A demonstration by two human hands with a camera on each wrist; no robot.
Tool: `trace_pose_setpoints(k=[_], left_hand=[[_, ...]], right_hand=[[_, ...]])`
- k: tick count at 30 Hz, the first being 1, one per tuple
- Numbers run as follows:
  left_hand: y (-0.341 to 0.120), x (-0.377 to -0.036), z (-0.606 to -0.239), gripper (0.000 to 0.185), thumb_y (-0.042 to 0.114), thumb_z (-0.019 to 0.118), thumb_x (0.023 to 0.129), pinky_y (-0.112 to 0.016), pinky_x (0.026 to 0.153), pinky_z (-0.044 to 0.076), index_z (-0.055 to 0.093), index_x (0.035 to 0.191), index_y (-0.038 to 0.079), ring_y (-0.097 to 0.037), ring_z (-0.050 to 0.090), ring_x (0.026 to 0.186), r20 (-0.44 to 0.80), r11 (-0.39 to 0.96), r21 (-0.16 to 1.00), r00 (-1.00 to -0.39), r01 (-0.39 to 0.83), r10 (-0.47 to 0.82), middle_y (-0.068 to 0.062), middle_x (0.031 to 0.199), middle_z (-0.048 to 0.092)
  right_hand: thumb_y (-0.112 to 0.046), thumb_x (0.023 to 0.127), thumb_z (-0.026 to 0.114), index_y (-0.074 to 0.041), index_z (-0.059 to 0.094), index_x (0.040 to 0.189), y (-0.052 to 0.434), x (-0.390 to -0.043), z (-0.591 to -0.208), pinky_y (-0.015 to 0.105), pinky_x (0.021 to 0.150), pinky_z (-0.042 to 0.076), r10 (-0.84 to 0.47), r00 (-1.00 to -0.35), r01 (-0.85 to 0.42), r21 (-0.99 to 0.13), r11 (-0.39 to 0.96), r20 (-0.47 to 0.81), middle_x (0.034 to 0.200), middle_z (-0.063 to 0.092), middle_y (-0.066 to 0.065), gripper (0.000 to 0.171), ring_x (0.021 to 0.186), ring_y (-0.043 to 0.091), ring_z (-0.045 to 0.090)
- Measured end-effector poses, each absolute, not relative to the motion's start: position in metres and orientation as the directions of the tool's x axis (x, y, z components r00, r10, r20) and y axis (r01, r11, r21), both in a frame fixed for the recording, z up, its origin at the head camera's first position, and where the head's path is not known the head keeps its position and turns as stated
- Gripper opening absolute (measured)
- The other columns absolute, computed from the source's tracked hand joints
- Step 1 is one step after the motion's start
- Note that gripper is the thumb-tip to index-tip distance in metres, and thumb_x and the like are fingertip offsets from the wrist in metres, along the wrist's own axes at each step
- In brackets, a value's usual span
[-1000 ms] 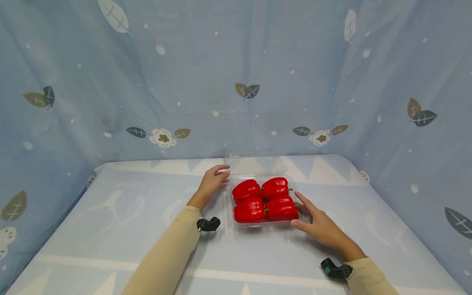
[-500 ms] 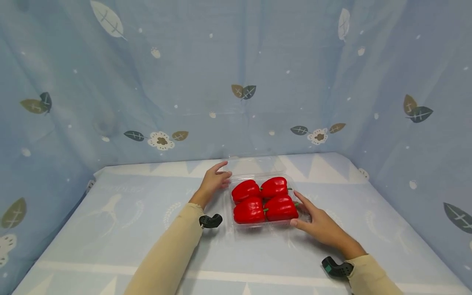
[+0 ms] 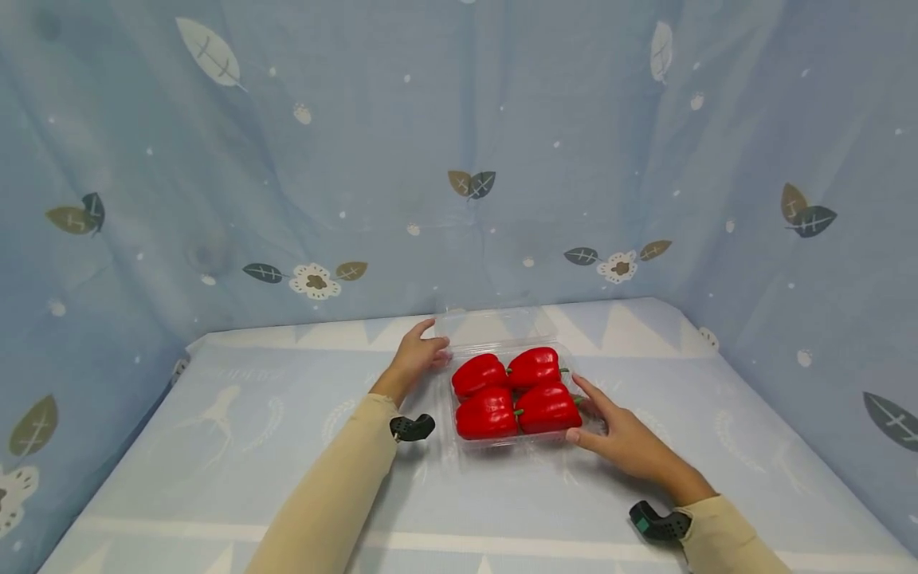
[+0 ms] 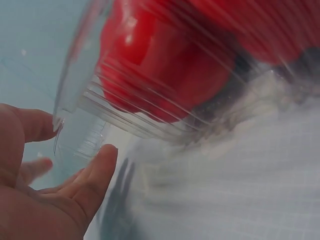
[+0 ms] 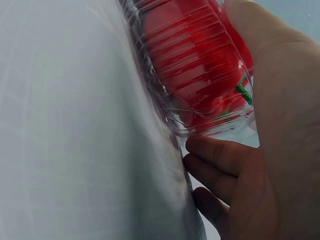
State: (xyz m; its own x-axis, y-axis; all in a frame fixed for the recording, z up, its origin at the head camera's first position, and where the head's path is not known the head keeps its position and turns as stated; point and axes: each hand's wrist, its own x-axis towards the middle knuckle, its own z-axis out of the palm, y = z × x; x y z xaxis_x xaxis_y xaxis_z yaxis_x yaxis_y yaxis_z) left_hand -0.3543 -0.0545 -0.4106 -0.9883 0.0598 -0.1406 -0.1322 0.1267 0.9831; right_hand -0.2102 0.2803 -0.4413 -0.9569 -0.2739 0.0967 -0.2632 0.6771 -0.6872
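Observation:
A clear plastic clamshell container (image 3: 459, 446) stands in the middle of the table, holding several red bell peppers (image 3: 486, 413) with green stems. Its transparent lid (image 3: 495, 325) lies folded back behind it. My left hand (image 3: 412, 359) is at the container's back left corner. In the left wrist view, one fingertip (image 4: 47, 127) touches the plastic edge, and a wide gap separates it from the other fingers. My right hand (image 3: 624, 434) grips the container's right end, thumb at the front corner. In the right wrist view, its bent fingers (image 5: 220, 155) meet the ribbed plastic end.
A pale blue patterned cloth covers the table (image 3: 287, 494). Behind and at both sides hangs a blue curtain (image 3: 402, 143) printed with leaves and flowers, close behind the lid. A dark strap device (image 3: 412, 428) sits on the left wrist, another (image 3: 658, 522) on the right.
My left fingers have shifted slightly right, against the plastic at the lid's side. My right hand keeps its place on the container, and the peppers have not moved.

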Motion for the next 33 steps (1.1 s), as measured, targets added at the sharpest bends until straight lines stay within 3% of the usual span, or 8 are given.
trace_pose_setpoints(k=[7, 13, 18, 24, 33], left_hand=[[-0.054, -0.358, -0.406, 0.068, 0.008, 0.058, 0.091, -0.030, 0.078, 0.055, 0.024, 0.150, 0.006, -0.024, 0.066, 0.089, -0.157, 0.047, 0.987, -0.986, -0.154, 0.053, -0.023, 0.124, 0.055], [-0.052, -0.357, -0.400, 0.070, -0.001, 0.057, 0.088, -0.036, 0.088, 0.052, 0.023, 0.149, 0.004, -0.029, 0.060, 0.105, -0.084, 0.016, 0.996, -0.993, -0.083, 0.085, -0.023, 0.137, 0.046], [-0.051, -0.354, -0.394, 0.071, -0.006, 0.058, 0.086, -0.037, 0.090, 0.051, 0.026, 0.148, 0.005, -0.032, 0.058, 0.109, -0.005, -0.003, 1.000, -0.995, -0.006, 0.102, -0.021, 0.139, 0.045], [-0.052, -0.352, -0.387, 0.067, 0.004, 0.060, 0.090, -0.037, 0.094, 0.048, 0.027, 0.148, 0.010, -0.029, 0.054, 0.118, 0.025, 0.031, 0.999, -0.991, 0.030, 0.128, -0.012, 0.140, 0.047], [-0.058, -0.336, -0.376, 0.056, 0.018, 0.056, 0.095, -0.042, 0.099, 0.044, 0.035, 0.147, 0.016, -0.025, 0.050, 0.123, 0.076, 0.033, 0.996, -0.989, 0.081, 0.123, -0.012, 0.139, 0.048]], right_hand=[[-0.056, 0.083, 0.065, -0.030, 0.017, 0.152, 0.278, -0.212, -0.439, 0.065, 0.095, 0.037, -0.274, -0.956, -0.273, -0.671, 0.689, 0.107, 0.135, 0.052, 0.018, 0.088, 0.124, 0.036, 0.049], [-0.057, 0.083, 0.064, -0.031, 0.017, 0.152, 0.279, -0.211, -0.438, 0.067, 0.094, 0.036, -0.258, -0.962, -0.253, -0.664, 0.703, 0.093, 0.136, 0.051, 0.019, 0.087, 0.125, 0.038, 0.048], [-0.056, 0.083, 0.064, -0.031, 0.017, 0.152, 0.280, -0.210, -0.437, 0.068, 0.094, 0.035, -0.246, -0.965, -0.239, -0.665, 0.707, 0.086, 0.136, 0.051, 0.021, 0.088, 0.125, 0.040, 0.048], [-0.057, 0.083, 0.064, -0.033, 0.016, 0.152, 0.280, -0.209, -0.437, 0.069, 0.093, 0.035, -0.240, -0.968, -0.225, -0.676, 0.702, 0.073, 0.136, 0.050, 0.021, 0.088, 0.125, 0.040, 0.047], [-0.054, 0.085, 0.063, -0.029, 0.017, 0.153, 0.273, -0.207, -0.436, 0.069, 0.093, 0.035, -0.259, -0.962, -0.248, -0.678, 0.692, 0.087, 0.134, 0.052, 0.021, 0.087, 0.124, 0.041, 0.047]])
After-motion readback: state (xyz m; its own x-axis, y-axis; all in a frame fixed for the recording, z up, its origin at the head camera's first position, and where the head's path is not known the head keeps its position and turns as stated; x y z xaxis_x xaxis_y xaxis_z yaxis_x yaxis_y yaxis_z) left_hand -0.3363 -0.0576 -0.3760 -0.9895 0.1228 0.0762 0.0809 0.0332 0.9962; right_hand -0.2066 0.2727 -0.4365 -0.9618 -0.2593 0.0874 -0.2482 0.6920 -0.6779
